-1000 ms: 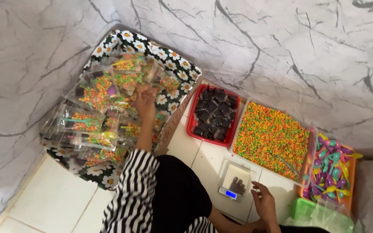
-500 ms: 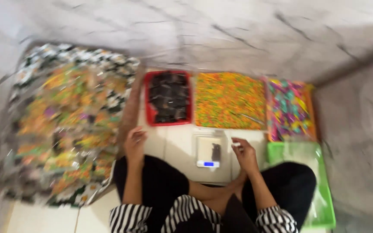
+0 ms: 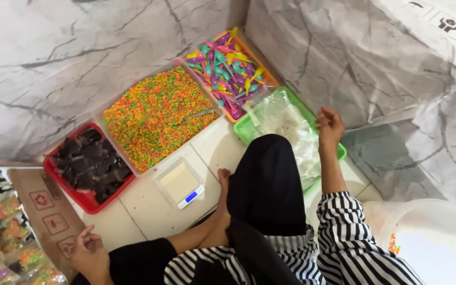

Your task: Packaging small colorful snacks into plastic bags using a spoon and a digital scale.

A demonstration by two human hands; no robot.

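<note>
Right hand (image 3: 329, 125) loosely curled, empty, above plastic bags in green tray (image 3: 249, 133); left hand (image 3: 88, 252) empty on floor. Pinch only top bag, beside scale (image 3: 179, 182).

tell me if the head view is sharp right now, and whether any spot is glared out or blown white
Head view: mostly sharp, the orange and green candy tray and small scale read crisply; soft, even light with faint shadows; the clear tub at lower right is washed out to near white; the right hand and left hand show no smear.
</note>
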